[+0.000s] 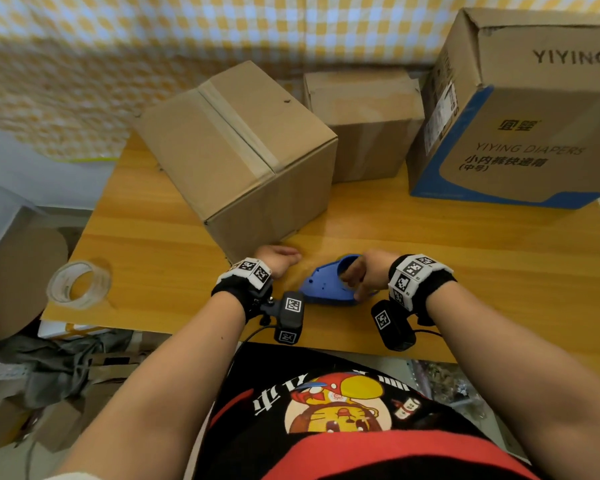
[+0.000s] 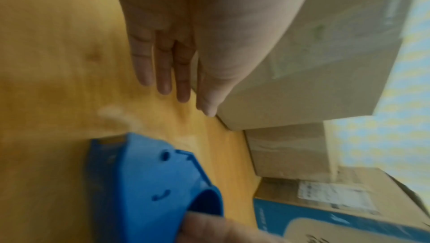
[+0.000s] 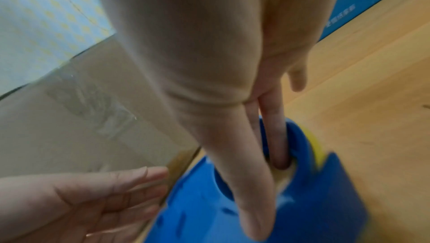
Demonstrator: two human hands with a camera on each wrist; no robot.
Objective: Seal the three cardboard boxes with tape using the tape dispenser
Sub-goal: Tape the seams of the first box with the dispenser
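Observation:
A blue tape dispenser (image 1: pixel 326 285) lies on the wooden table (image 1: pixel 465 254) near its front edge. My right hand (image 1: pixel 352 284) grips it, fingers (image 3: pixel 277 136) pushed into its round opening and thumb across its side. My left hand (image 1: pixel 288 256) rests open on the table, fingers (image 2: pixel 163 67) straight, beside the near corner of a plain cardboard box (image 1: pixel 236 150) that has a strip of tape along its top seam. Behind stand a smaller plain box (image 1: pixel 364 119) and a large blue-printed diaper box (image 1: pixel 520 116). The dispenser (image 2: pixel 144 182) also shows just below the left hand.
A roll of clear tape (image 1: pixel 78 284) lies at the table's front left corner. A checked cloth hangs behind the boxes. More cardboard and clutter sit on the floor to the left of the table.

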